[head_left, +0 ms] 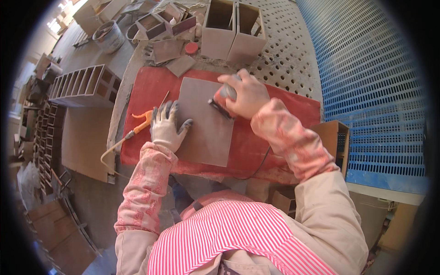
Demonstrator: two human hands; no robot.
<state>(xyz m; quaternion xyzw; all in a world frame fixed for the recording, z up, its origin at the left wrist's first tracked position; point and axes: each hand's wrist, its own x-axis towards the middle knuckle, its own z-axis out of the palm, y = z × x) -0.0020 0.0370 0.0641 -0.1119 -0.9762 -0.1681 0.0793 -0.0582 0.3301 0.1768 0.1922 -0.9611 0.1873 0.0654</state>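
A flat brownish-grey panel (204, 123) lies on a red cloth (284, 105) that covers the worktable. My left hand (167, 126), in a white glove with grey fingertips, rests flat with fingers spread on the panel's left edge. My right hand (247, 94) is wrapped round a red and grey power sander (223, 100), whose base sits on the panel near its upper right edge. A dark cord runs over the cloth below my right forearm. Just left of my left hand lies an orange air blow gun (145, 120) with a thin nozzle and a pale hose.
Beyond the cloth stand open grey boxes (220, 43), loose small panels (181, 65) and a red disc (191, 47) on the perforated tabletop (293, 59). Blue slatted panelling (376, 91) borders the right side. A compartmented cabinet (85, 85) and a bucket (109, 36) stand left.
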